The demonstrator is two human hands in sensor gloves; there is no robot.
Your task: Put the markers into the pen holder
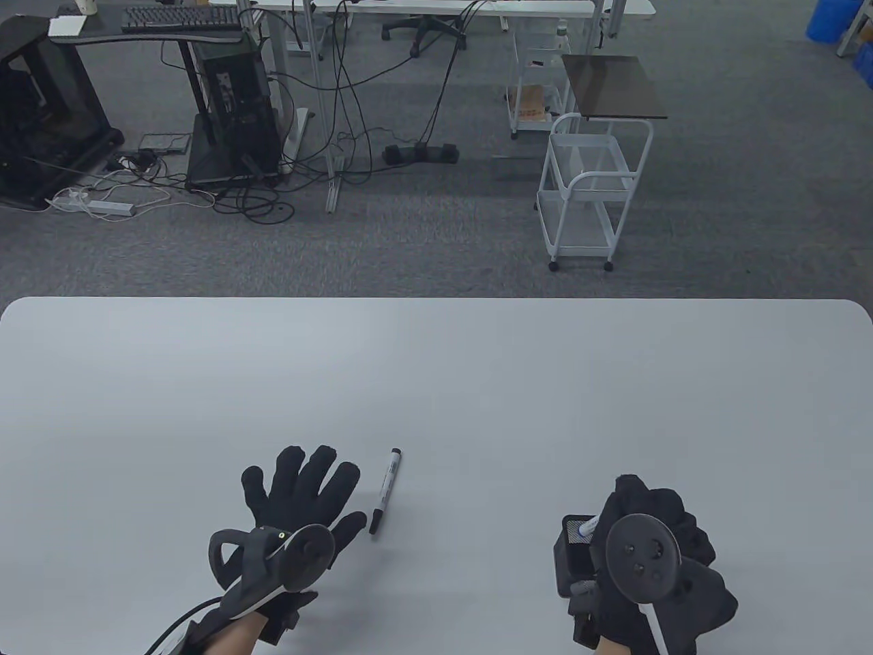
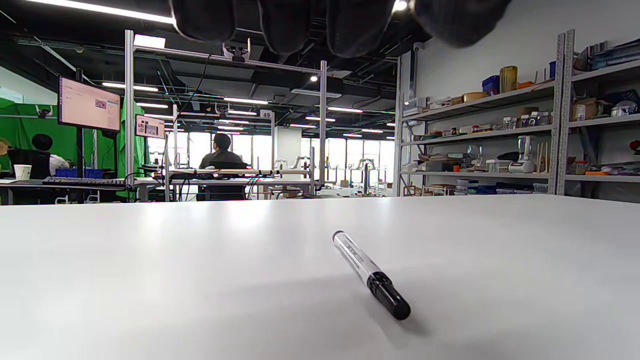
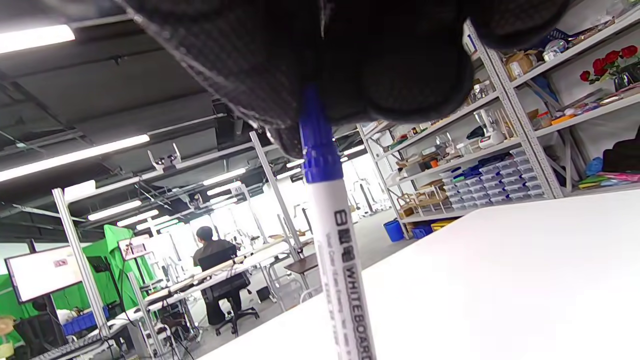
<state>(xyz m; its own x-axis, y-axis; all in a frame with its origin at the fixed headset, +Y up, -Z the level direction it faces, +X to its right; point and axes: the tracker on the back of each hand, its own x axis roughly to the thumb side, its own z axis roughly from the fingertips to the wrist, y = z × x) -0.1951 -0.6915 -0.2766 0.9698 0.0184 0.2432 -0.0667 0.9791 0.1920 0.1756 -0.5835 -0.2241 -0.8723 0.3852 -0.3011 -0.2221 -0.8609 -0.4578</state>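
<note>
A black mesh pen holder [image 1: 569, 554] stood near the table's front edge, partly hidden behind the right hand [image 1: 655, 546], and the blue-capped whiteboard marker [image 1: 588, 525] pointed into its open top; whether anything else sat inside could not be told. In the right wrist view the same marker [image 3: 332, 225] hung below the gloved fingers [image 3: 415, 75], which were closed around its blue cap, its white barrel printed "WHITEBOARD" running down out of frame. A second marker, the black-capped marker [image 1: 385, 490], lay flat on the white table [image 1: 436, 382] well to the left of the pen holder, its cap end toward the table's front edge; the left wrist view showed it [image 2: 370, 274] lying alone on the bare surface. The left hand [image 1: 300, 505] was held flat with its fingers spread apart, holding nothing, just left of that marker and not touching it. That made two markers, one pen holder and two gloved hands, each with a tracker strapped on its back. Beyond the table, farther from the pen holder, lay grey carpet with a white wire trolley [image 1: 586, 191], a black computer stand [image 1: 232, 102] and loose cables [image 1: 354, 109]. The wrist views showed metal shelving [image 2: 500, 140] stacked with goods, ceiling strip lights and a seated person [image 2: 220, 155] facing away.
</note>
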